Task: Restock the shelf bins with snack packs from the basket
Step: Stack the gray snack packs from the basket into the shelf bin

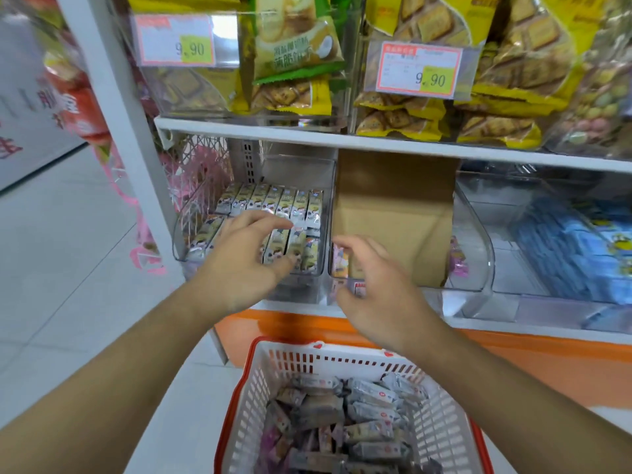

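Note:
A white and red basket [260, 381] stands below the shelf, holding several wrapped snack packs [359, 415]. On the lower shelf a clear bin [307, 289] holds neat rows of small yellow-and-white snack packs [273, 203]. My left hand [242, 261] hovers over that bin's front rows, fingers spread and slightly bent, holding nothing. My right hand [372, 285] is in front of the neighbouring bin, fingers loosely curved toward the thumb, with nothing seen between them.
A brown cardboard box [393, 220] sits in the middle bin. To the right a clear bin [478, 254] holds blue packs [574, 251]. The upper shelf [342, 136] carries bins of yellow cracker bags with price tags. A white upright post [130, 131] stands left.

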Motion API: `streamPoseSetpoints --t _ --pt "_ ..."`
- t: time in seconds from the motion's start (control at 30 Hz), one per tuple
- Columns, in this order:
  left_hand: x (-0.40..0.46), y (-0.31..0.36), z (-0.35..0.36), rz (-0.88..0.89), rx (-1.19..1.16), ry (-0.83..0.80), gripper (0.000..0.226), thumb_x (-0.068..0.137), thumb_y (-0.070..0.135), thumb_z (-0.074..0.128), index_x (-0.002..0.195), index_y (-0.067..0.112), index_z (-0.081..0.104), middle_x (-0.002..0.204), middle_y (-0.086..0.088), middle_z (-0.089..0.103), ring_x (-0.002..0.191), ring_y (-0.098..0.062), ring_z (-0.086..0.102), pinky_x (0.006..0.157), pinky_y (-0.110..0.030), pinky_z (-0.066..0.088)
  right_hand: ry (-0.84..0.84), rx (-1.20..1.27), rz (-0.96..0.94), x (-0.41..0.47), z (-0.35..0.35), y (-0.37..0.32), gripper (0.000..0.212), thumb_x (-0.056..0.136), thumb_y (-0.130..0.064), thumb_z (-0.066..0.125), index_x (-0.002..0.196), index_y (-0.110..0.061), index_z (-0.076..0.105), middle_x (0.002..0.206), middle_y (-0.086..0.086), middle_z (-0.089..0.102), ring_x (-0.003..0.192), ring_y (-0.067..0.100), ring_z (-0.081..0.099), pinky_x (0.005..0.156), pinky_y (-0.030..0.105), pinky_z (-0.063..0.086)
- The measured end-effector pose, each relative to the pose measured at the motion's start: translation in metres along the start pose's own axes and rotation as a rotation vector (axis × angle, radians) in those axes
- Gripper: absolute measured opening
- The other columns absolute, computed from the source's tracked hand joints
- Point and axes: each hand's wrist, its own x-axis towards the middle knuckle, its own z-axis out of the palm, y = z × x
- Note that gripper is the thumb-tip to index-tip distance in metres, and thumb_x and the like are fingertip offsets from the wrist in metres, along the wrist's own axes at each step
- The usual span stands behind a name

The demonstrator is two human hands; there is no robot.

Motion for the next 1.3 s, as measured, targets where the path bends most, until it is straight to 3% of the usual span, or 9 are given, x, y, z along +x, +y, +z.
streamPoseSetpoints --t 0.1,0.2,0.33,0.47,0.7,0.8,0.97,1.17,1.3 --pt "-0.037 0.002 0.015 0.018 -0.041 0.071 0.029 0.094 0.027 0.07 0.123 0.028 0.067 0.123 0.01 0.054 0.117 -0.006 0.05 0.102 -0.022 0.036 -0.006 -0.002 -0.01 -0.02 0.011 0.008 0.043 0.093 -0.01 0.064 0.133 -0.023 0.057 0.127 -0.011 0.055 0.112 0.0 0.05 0.095 0.008 0.037" --pt "-0.082 -0.019 0.046 -0.065 -0.024 -0.021 0.031 0.093 0.037 0.061 0.122 0.026 0.066 0.12 0.009 0.053 0.108 -0.008 0.056 0.096 -0.026 0.044 -0.217 -0.047 0.061 -0.044 0.039 0.026 0.036 0.098 -0.015 0.063 0.133 -0.02 0.056 0.122 -0.006 0.054 0.107 0.005 0.05 0.089 0.011 0.036" --pt "-0.136 -0.067 0.095 -0.232 0.148 -0.198 0.07 0.092 0.056 0.039 0.147 0.014 0.048 0.146 -0.009 0.05 0.134 -0.031 0.049 0.11 -0.042 0.041 -0.457 -0.117 0.154 -0.073 0.087 0.059 0.039 0.101 -0.023 0.063 0.138 -0.023 0.052 0.131 -0.006 0.054 0.118 0.014 0.053 0.098 0.028 0.044" --pt "-0.172 -0.119 0.134 -0.565 0.155 -0.381 0.08 0.104 0.061 0.033 0.165 0.019 0.002 0.171 -0.008 0.012 0.156 -0.032 0.017 0.124 -0.054 0.023 -0.6 -0.145 0.247 -0.086 0.134 0.09 0.037 0.101 -0.024 0.06 0.137 -0.022 0.053 0.135 -0.002 0.057 0.122 0.018 0.057 0.103 0.036 0.051" --pt "-0.192 -0.133 0.169 -0.735 -0.117 -0.308 0.075 0.099 0.072 0.023 0.161 0.037 0.0 0.167 -0.005 0.021 0.145 -0.035 0.041 0.114 -0.056 0.041 -0.541 -0.027 0.394 -0.08 0.233 0.121 0.049 0.1 -0.032 0.067 0.146 -0.021 0.054 0.146 -0.002 0.056 0.135 0.019 0.054 0.114 0.038 0.046" --pt "-0.194 -0.128 0.171 -0.712 -0.082 -0.237 0.07 0.102 0.066 0.024 0.162 0.034 0.007 0.164 -0.002 0.028 0.139 -0.029 0.049 0.108 -0.049 0.048 -0.444 -0.009 0.478 -0.075 0.272 0.128 0.051 0.097 -0.035 0.07 0.144 -0.024 0.054 0.138 -0.003 0.059 0.125 0.021 0.058 0.103 0.04 0.054" --pt "-0.194 -0.128 0.175 -0.697 -0.035 -0.185 0.063 0.105 0.059 0.028 0.16 0.032 0.015 0.159 0.001 0.036 0.133 -0.023 0.054 0.102 -0.042 0.052 -0.307 -0.319 0.483 -0.078 0.317 0.131 0.049 0.094 -0.046 0.069 0.136 -0.027 0.054 0.137 -0.002 0.057 0.133 0.025 0.048 0.108 0.044 0.046" --pt "-0.196 -0.131 0.175 -0.685 -0.036 -0.17 0.057 0.106 0.054 0.032 0.157 0.031 0.021 0.152 0.001 0.043 0.125 -0.023 0.059 0.099 -0.042 0.053 -0.354 -0.513 0.524 -0.08 0.326 0.13 0.037 0.1 -0.045 0.059 0.13 -0.024 0.063 0.133 0.001 0.06 0.13 0.025 0.049 0.112 0.043 0.037" --pt "-0.195 -0.13 0.174 -0.682 -0.01 -0.189 0.056 0.106 0.054 0.032 0.155 0.031 0.021 0.152 -0.003 0.042 0.123 -0.027 0.06 0.098 -0.044 0.055 -0.288 -0.184 0.589 -0.081 0.29 0.122 0.021 0.095 -0.031 0.067 0.115 -0.024 0.065 0.126 -0.004 0.056 0.095 0.013 0.058 0.076 0.026 0.052"
